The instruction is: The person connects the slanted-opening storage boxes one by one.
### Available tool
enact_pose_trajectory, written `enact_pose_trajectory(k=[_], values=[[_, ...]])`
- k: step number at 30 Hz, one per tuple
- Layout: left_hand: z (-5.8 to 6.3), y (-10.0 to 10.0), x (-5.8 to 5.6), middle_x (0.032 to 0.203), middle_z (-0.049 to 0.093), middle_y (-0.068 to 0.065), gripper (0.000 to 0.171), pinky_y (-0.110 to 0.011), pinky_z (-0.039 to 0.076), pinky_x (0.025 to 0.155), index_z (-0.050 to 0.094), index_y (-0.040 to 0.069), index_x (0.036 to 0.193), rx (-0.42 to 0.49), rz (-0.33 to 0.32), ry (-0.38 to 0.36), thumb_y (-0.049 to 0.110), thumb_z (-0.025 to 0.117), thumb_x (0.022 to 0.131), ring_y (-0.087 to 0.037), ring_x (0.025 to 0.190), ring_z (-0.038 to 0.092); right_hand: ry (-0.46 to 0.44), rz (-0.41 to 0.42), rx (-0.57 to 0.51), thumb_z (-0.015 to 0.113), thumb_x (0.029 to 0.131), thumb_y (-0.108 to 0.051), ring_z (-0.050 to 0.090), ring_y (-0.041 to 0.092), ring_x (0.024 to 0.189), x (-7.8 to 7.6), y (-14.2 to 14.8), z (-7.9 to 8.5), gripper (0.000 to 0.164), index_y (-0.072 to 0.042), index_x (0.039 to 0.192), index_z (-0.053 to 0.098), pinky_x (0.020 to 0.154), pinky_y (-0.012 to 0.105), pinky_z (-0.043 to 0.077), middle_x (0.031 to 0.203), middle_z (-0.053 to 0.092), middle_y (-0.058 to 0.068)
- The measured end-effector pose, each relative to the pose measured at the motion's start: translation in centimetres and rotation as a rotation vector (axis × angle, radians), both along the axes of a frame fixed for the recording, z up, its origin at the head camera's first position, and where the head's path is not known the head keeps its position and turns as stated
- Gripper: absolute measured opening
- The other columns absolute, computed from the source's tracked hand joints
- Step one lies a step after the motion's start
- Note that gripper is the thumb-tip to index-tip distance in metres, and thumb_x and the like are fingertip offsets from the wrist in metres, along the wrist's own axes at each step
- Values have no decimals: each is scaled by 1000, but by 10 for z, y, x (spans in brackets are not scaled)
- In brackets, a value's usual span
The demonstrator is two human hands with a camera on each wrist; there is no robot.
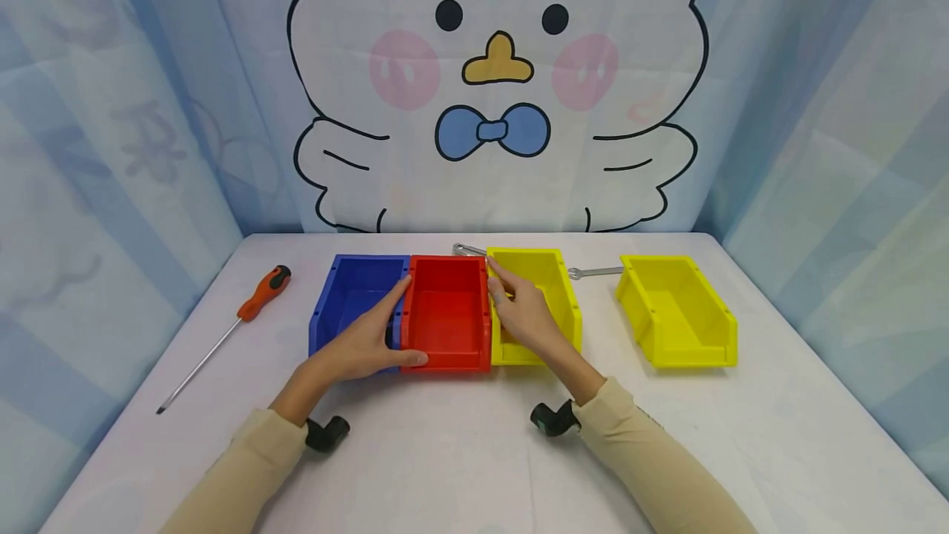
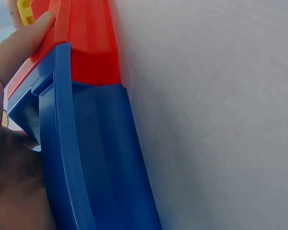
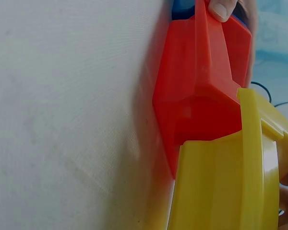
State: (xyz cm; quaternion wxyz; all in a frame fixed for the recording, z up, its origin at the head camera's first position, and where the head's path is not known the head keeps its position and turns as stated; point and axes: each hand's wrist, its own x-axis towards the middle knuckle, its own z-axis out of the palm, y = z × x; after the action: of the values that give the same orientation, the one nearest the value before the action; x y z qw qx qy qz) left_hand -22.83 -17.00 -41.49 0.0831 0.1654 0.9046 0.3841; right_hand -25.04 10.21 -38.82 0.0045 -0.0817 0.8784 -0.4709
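A blue bin (image 1: 356, 291), a red bin (image 1: 448, 311) and a yellow bin (image 1: 535, 270) stand side by side in a row. My left hand (image 1: 363, 344) reaches across the blue bin with fingers spread. Its thumb lies on the red bin's front lip, and its index finger extends along the seam between blue and red. Over the yellow bin, my right hand (image 1: 526, 311) touches that bin's left rim with extended fingertips, beside the red bin. In the right wrist view, part of this hand shows inside the yellow bin (image 3: 216, 187).
Another yellow bin (image 1: 685, 311) stands apart at the right. A wrench (image 1: 596, 272) lies between the yellow bins, and a metal tool (image 1: 467, 250) shows partly behind the row. An orange-handled screwdriver (image 1: 259, 295) lies at left on the white table (image 1: 445, 460).
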Motion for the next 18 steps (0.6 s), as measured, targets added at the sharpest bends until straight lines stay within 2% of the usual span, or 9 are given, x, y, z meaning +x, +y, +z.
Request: enact_pose_trajectory(k=[11, 18], values=[[0, 1, 1, 179, 16, -14, 123, -69, 41, 119, 2, 29, 172, 1, -4, -3, 50, 86, 85, -46, 163, 22, 19, 17, 16, 47, 114, -32, 58, 31, 142, -1, 3, -2, 52, -27, 165, 39, 121, 50, 49, 164, 52, 9], [3, 1, 2, 179, 16, -15, 122, -70, 42, 118, 2, 29, 172, -6, 3, -15, 50, 85, 86, -47, 163, 23, 3, 20, 17, 48, 113, -31, 59, 29, 140, -3, 3, -2, 52, -29, 165, 39, 118, 48, 53, 166, 50, 7]])
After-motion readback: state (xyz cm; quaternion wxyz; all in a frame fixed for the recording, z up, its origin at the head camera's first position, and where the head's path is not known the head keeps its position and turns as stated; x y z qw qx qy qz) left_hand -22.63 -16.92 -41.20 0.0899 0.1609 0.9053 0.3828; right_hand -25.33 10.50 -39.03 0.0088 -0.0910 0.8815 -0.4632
